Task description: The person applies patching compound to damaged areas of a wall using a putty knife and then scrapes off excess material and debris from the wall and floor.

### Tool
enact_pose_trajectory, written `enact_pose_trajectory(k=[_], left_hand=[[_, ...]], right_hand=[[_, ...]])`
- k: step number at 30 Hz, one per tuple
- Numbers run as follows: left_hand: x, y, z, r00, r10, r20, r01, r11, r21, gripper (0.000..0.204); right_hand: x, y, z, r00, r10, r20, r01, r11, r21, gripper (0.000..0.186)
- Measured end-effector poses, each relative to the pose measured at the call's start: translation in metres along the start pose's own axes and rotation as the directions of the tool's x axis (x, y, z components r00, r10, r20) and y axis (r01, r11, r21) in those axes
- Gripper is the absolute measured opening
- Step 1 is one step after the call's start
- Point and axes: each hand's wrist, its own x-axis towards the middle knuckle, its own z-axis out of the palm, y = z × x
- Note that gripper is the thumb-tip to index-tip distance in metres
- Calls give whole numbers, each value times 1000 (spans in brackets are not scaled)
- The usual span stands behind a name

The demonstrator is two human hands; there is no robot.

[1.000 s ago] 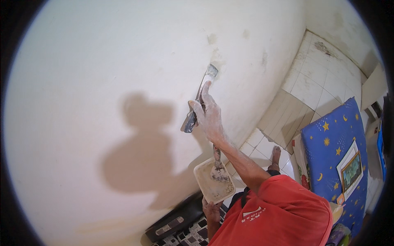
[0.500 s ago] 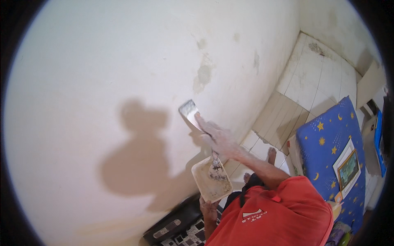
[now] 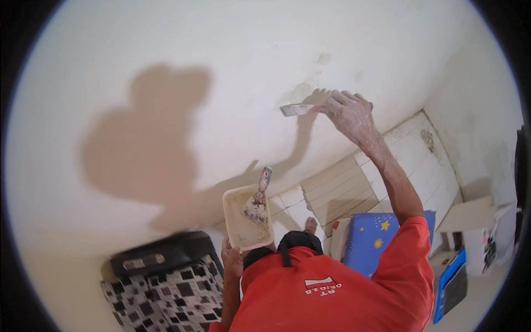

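Toward two o'clock from the middle of the view, the right hand [image 3: 348, 113], dusted pale, is closed around the handle of a putty knife [image 3: 298, 109], whose blade points to nine o'clock at the white wall [image 3: 232, 61]; whether its edge touches the surface cannot be told. Just above the blade, toward one o'clock, a greyish patch [image 3: 300, 91] marks the wall. Between six and seven o'clock, the left hand [image 3: 232, 259] grips the lower edge of a cream rectangular tray [image 3: 234, 217], its fingers partly hidden beneath. Inside the tray lies a crusted scraper [image 3: 256, 211], wide blade low and handle aimed at one o'clock, jutting past the rim. At five o'clock are the person's red shirt [image 3: 337, 296] and, nearer the middle, a bare foot [image 3: 311, 224]. A blue mattress [image 3: 362, 243] with yellow stars stands at four o'clock, partly behind the shirt, and a black padded headboard [image 3: 166, 252] sits at eight o'clock.
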Motion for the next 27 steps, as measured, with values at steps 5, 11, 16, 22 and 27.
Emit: enact_pose_trajectory(k=[5, 11, 16, 22, 27], left_hand=[[-1, -22, 11, 998, 50, -48, -55, 994, -93, 65], [-2, -50, 17, 989, 112, -96, -123, 984, -127, 74], [-6, -58, 23, 983, 125, -136, -153, 964, -217, 73], [-11, -63, 25, 976, 146, -161, -181, 955, -234, 71], [-7, -71, 22, 972, 141, -188, -184, 953, -239, 75]], right_hand=[[29, -16, -21, 982, -118, 150, 131, 988, -83, 22], [66, -27, -19, 950, -309, 41, 312, 945, -100, 25], [106, -34, -51, 953, -297, 67, 304, 940, -156, 26], [91, -30, -86, 979, -187, 80, 195, 976, -101, 20], [59, -76, -15, 904, -404, 140, 412, 911, -33, 18]])
